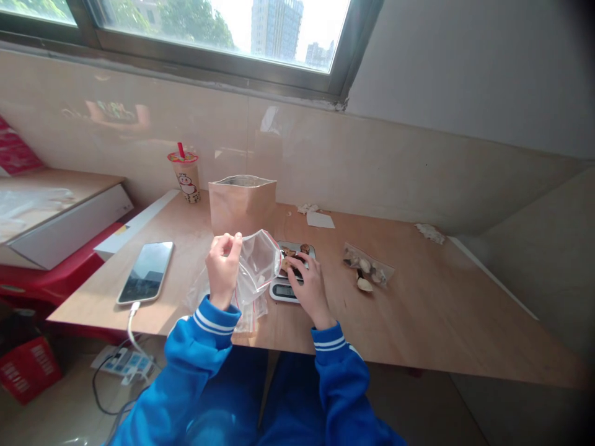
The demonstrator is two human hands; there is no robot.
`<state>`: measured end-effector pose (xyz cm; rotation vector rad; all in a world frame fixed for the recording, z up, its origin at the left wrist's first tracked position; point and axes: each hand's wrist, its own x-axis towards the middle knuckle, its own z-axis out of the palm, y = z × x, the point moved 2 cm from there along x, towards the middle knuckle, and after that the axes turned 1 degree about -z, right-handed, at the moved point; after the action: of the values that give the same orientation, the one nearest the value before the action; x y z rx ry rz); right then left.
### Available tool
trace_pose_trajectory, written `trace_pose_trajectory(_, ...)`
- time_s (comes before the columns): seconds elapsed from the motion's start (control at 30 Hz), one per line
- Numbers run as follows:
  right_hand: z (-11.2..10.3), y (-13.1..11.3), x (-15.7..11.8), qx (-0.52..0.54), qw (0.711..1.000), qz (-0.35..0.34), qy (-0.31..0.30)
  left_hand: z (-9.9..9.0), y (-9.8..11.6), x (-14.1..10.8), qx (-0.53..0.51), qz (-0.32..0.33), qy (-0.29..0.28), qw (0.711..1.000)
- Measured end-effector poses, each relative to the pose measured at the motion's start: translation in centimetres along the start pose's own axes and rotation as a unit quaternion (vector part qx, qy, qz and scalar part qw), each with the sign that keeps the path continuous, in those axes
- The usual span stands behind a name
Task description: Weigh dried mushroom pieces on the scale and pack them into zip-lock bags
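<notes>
My left hand (223, 266) pinches the rim of a clear zip bag (261, 257), whose open mouth faces right toward a small white scale (284, 292). Brown dried pieces (304, 248), which look like mushrooms, lie on the scale's platform. Over the platform, my right hand (310, 288) has its fingers curled around a piece at the bag's mouth. More flat clear bags (248, 313) lie beneath my left hand at the table's front edge. Behind the bag stands an open brown paper pouch (242, 207).
A phone (146, 272) with a cable lies at the left, and a drink cup (186, 179) stands behind it. To the right is a filled clear bag (369, 263) beside a loose pale piece (364, 284). White paper (320, 220) lies near the wall.
</notes>
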<state>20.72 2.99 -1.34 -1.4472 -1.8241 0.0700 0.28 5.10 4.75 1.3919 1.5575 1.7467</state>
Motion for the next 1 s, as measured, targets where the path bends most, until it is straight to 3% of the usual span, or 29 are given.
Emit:
trace_pose_trajectory(0.1, 1.0, 1.0, -0.1, -0.049, 0.997, -0.026, -0.046, 0.2, 0.1, 0.1, -0.004, -0.003, 0.021, 1.000)
trace_pose_trajectory(0.2, 1.5, 1.5, -0.2, -0.068, 0.996, -0.032, -0.054, 0.4, 0.3, 0.2, -0.003, -0.003, 0.034, 0.999)
trace_pose_trajectory(0.43, 2.2, 2.3, -0.2, -0.058, 0.996, -0.048, -0.046, 1.1, -0.8, -0.2, 0.006, -0.017, 0.019, 1.000)
trace_pose_trajectory(0.67, 2.2, 2.6, -0.1, 0.007, 0.999, -0.050, 0.013, 1.4, -2.3, -0.9, 0.018, -0.039, 0.003, 0.999)
trace_pose_trajectory(0.87, 1.5, 2.3, 1.3, 0.117, 0.987, 0.035, 0.106, 2.0, -2.6, -1.5, 0.016, -0.038, -0.012, 0.999)
trace_pose_trajectory(1.0, 1.0, 1.2, 3.1, 0.270, 0.936, 0.154, 0.165, 2.8, -2.4, -1.9, 0.003, -0.013, -0.032, 0.999)
